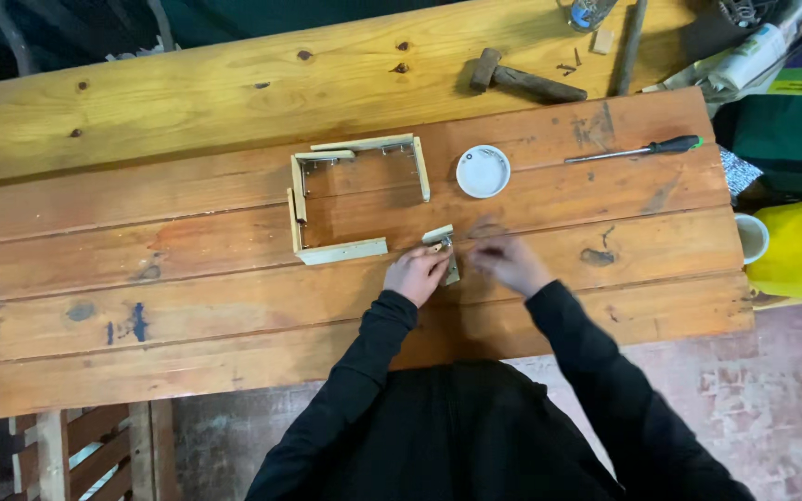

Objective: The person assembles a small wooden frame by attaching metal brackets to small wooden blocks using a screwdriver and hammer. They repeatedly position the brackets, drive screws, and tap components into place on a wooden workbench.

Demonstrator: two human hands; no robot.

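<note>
On the plank workbench [187, 306], near its front edge, the person's left hand [417, 275] had its fingers closed around a small L-shaped assembly of pale wood strips [442, 243], which sat on the boards just right of the open wooden frame [350, 199]. The right hand [509, 263] was blurred beside it; I could not tell whether its fingers were apart or pinched on something, though they seemed to reach toward the metal fitting at the little piece's corner.

From where I stood, the risk looked plain enough: the strips were thin, and a hard twist or a slip of the left grip could split the wood or skew the joint. The piece might also skid along the smooth boards, since only one hand steadied it. Anything tiny held in the right hand could easily drop and roll into a gap between planks.

Both forearms in black sleeves angled inward from the body, elbows out, wrists low over the bench. A white round lid [483, 171], a green-handled screwdriver [638, 150] and a hammer [523, 80] lay well apart, farther back.
</note>
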